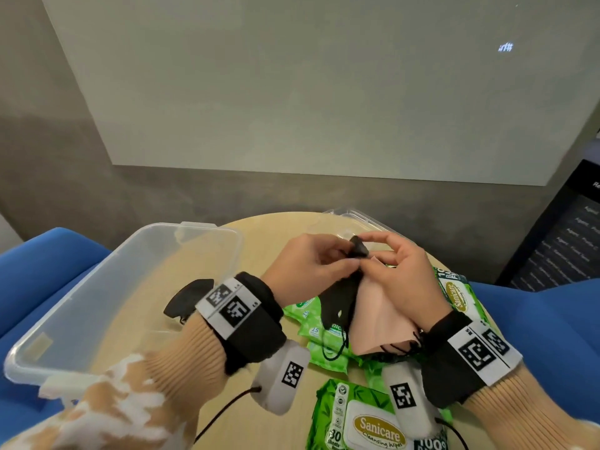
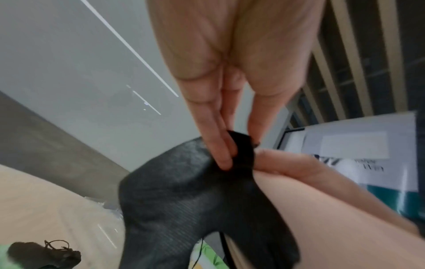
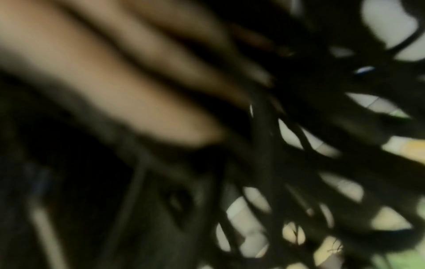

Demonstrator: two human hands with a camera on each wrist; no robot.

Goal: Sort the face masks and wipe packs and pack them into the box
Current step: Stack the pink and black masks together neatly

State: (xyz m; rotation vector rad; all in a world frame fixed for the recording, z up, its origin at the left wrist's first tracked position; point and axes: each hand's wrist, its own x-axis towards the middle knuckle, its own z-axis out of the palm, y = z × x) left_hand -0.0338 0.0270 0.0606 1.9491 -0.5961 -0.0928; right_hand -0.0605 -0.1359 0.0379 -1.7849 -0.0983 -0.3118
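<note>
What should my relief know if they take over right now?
Left hand: pinches the top of a black mask, held above the table.
Right hand: pinches the pink mask beside it; black ear loops dangle near that wrist.
Box: open, on the left, nothing seen in it. Its lid lies behind the hands.
Another black mask lies on the table beside the box.
Wipe packs lie loose under and around the hands.
Done: nothing packed yet.
Left: separate the two held masks, sort, pack masks and wipe packs.
</note>
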